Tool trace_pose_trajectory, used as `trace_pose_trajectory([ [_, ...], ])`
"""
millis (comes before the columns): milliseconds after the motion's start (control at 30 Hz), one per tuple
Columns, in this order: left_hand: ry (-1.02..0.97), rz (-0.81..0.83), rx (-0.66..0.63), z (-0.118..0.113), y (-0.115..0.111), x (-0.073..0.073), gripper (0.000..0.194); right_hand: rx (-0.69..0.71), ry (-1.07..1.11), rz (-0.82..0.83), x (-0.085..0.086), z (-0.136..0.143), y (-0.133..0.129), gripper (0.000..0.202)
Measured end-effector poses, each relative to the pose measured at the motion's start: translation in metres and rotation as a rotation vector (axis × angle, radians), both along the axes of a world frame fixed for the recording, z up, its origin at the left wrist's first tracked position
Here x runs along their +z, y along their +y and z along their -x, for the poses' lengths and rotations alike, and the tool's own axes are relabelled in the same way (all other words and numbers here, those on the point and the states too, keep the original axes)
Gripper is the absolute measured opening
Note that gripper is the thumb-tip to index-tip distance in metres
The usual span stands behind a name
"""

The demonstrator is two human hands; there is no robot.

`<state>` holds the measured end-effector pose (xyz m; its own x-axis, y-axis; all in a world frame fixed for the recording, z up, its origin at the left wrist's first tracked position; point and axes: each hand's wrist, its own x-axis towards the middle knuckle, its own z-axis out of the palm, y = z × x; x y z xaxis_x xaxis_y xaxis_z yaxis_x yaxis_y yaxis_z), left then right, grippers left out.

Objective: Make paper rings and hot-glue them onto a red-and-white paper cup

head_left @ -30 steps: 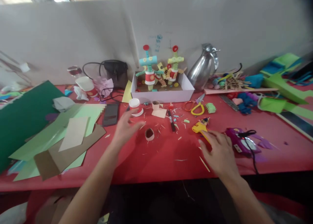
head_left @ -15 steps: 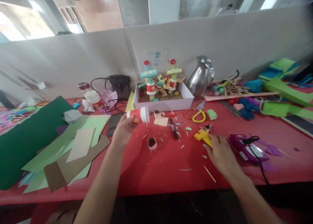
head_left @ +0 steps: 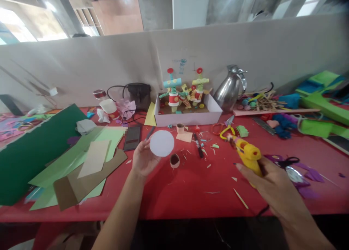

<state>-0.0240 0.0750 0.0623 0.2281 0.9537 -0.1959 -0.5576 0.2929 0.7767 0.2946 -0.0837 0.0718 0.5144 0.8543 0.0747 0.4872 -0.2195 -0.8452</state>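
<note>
Glue gun (head_left: 249, 156), yellow, sits in our right hand (head_left: 276, 182), fingers wrapped round its handle, raised over the right part of the table (head_left: 191, 195). Nozzle points far and left, and in the view it overlaps the yellow-handled scissors (head_left: 224, 135); we can't tell if they touch.

Our left hand (head_left: 143, 159) grips a paper cup (head_left: 161, 143), round white end turned to us, the rest hidden behind it. We have cup and gun well apart.

Just right of and nearer than the cup, we see a paper ring (head_left: 175, 165). Farther off, a second paper ring (head_left: 180, 129) stands by a pale card (head_left: 184, 137). Black marker (head_left: 198, 146) lies to the right of that card, paper scraps around it. Green folded strip (head_left: 242, 131) is just right of the scissors. Thin stick (head_left: 240, 198) lies near us, left of our right hand.

Far middle: white box (head_left: 188, 120) with two paper figures (head_left: 173, 98) upright in it. Metal jug (head_left: 228, 91) stands to its right, black bag (head_left: 139, 96) to its left. Dark phone (head_left: 132, 138) lies left of our left hand; green paper sheets (head_left: 113, 135) and brown cardboard (head_left: 81, 186) lie farther left.
</note>
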Motion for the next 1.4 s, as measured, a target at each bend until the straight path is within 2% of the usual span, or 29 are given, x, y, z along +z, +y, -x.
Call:
trace_pose_trajectory([
  [67, 0.05, -0.001, 0.009, -0.003, -0.001, 0.001, 0.027, 0.205, 0.265, -0.071, 0.013, 0.029, -0.002, 0.038],
  [133, 0.094, -0.008, 0.003, -0.007, -0.002, -0.001, 0.026, 0.471, 0.402, -0.083, 0.021, 0.055, 0.0, 0.038],
  [167, 0.107, -0.005, 0.0, -0.008, -0.001, -0.001, 0.026, 0.543, 0.431, -0.083, 0.022, 0.065, 0.001, 0.037],
  [267, 0.096, 0.001, 0.019, -0.014, -0.001, -0.004, 0.03, 0.642, 0.444, -0.106, 0.02, 0.085, 0.007, 0.036],
  [367, 0.075, 0.005, 0.034, -0.019, -0.001, -0.005, 0.028, 0.701, 0.428, -0.138, 0.013, 0.092, 0.013, 0.043],
  [633, 0.029, -0.088, -0.059, -0.017, -0.002, -0.009, 0.024, 0.681, 0.394, -0.177, 0.004, 0.095, 0.024, 0.054],
  [767, 0.034, -0.087, -0.091, -0.017, -0.002, -0.009, 0.023, 0.665, 0.431, -0.148, 0.002, 0.097, 0.025, 0.051],
  [1067, 0.104, -0.105, -0.055, -0.018, -0.003, -0.008, 0.022, 0.663, 0.395, -0.176, 0.0, 0.098, 0.027, 0.044],
  [1200, 0.054, -0.103, -0.053, -0.019, -0.003, -0.007, 0.019, 0.684, 0.364, -0.162, -0.002, 0.095, 0.022, 0.043],
  [1400, 0.005, -0.078, -0.062, -0.02, -0.003, -0.004, 0.018, 0.629, 0.296, -0.138, -0.002, 0.086, 0.024, 0.043],
])
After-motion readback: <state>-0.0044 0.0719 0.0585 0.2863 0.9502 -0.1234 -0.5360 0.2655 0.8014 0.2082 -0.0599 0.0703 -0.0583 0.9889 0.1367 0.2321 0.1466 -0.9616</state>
